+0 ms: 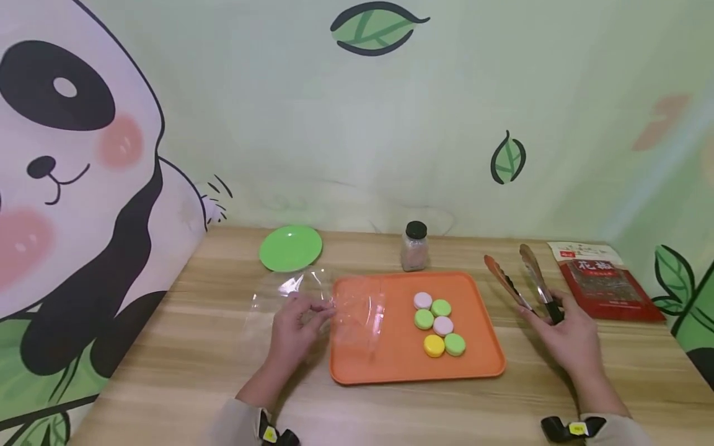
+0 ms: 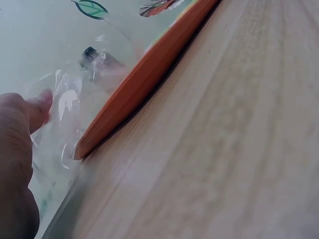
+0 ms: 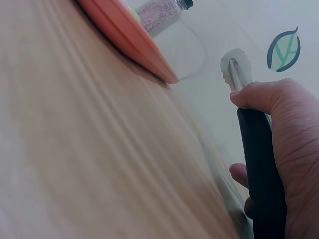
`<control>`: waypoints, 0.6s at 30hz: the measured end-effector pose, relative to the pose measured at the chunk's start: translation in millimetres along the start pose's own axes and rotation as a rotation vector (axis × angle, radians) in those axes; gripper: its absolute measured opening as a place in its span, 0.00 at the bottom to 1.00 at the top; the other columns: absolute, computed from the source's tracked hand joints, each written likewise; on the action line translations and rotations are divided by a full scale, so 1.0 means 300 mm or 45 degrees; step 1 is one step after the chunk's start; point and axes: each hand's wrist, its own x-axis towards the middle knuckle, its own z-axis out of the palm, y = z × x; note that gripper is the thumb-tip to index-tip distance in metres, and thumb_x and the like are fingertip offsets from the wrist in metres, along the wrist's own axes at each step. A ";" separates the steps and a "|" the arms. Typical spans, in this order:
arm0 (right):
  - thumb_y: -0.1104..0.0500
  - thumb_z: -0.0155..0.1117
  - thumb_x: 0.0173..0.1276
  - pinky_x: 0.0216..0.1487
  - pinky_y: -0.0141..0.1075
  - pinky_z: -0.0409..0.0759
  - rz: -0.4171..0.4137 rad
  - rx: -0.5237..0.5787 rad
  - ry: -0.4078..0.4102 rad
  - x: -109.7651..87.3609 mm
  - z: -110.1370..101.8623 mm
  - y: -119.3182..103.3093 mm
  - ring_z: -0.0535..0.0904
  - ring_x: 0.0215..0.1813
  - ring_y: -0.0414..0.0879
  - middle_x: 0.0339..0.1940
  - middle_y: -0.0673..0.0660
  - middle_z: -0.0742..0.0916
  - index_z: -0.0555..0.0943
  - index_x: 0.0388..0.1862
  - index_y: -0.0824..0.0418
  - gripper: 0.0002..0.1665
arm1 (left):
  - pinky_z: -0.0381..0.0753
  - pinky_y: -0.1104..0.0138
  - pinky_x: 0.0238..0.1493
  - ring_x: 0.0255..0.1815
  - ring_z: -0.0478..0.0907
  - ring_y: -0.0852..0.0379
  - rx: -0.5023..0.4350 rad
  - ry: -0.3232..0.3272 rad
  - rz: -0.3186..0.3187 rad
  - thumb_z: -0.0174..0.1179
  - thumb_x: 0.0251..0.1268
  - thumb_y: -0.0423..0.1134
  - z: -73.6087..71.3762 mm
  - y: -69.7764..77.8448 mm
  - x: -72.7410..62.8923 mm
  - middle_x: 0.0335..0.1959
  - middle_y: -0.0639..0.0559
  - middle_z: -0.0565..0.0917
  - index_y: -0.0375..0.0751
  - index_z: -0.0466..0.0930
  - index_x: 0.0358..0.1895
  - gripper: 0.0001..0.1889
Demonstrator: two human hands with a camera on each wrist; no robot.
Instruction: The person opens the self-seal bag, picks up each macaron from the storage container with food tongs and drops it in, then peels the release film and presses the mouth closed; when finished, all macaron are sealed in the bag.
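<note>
Nearest, on the wooden table (image 1: 401, 409), are two hands. At 9 o'clock of the tray (image 1: 390, 368), the left hand (image 1: 292, 331) pinches one clear bag (image 1: 362, 316) between thumb and fingers; the bag spreads across the tray's 9 o'clock end, though whether it touches is unclear. At 3 o'clock, the right hand (image 1: 571, 334) grips one pair of tongs (image 1: 540, 282) by the black handles, arms spread, tips toward 11 o'clock and well apart from the sweets.

The single orange tray carries six round sweets, toward its 3 o'clock side: one yellow (image 1: 434, 345) nearest, three green, two pale pink.

Judging by this, the step in hand is readying bag and tongs, with no sweet yet picked up. The next move seems to call for an open bag mouth and the tongs swung toward 9 o'clock, closing gently on one sweet.

Farther off stand one jar (image 1: 414, 251) at 12, one green plate (image 1: 291, 248) at 10, and one red packet (image 1: 608, 288) beyond the tongs, between 2 and 3.
</note>
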 end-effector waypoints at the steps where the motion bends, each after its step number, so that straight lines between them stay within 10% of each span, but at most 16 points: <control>1: 0.40 0.76 0.59 0.34 0.43 0.71 -0.006 0.003 -0.002 0.000 0.000 -0.001 0.79 0.35 0.52 0.30 0.60 0.86 0.73 0.65 0.65 0.45 | 0.72 0.69 0.49 0.38 0.79 0.56 -0.002 -0.002 -0.005 0.76 0.53 0.32 0.000 0.000 0.001 0.32 0.58 0.87 0.47 0.87 0.33 0.08; 7: 0.41 0.76 0.59 0.34 0.39 0.71 -0.110 0.001 -0.027 -0.007 0.004 -0.006 0.77 0.32 0.46 0.32 0.58 0.85 0.74 0.64 0.62 0.42 | 0.72 0.65 0.47 0.42 0.77 0.56 -0.008 -0.029 -0.044 0.74 0.56 0.33 -0.013 0.012 0.013 0.35 0.60 0.88 0.48 0.88 0.36 0.07; 18: 0.45 0.83 0.51 0.24 0.34 0.70 -0.610 -0.058 -0.063 -0.001 0.038 -0.106 0.74 0.26 0.43 0.36 0.54 0.88 0.83 0.58 0.59 0.37 | 0.73 0.65 0.45 0.41 0.77 0.55 0.014 -0.014 0.012 0.74 0.57 0.32 -0.020 0.005 0.001 0.34 0.58 0.89 0.45 0.90 0.37 0.06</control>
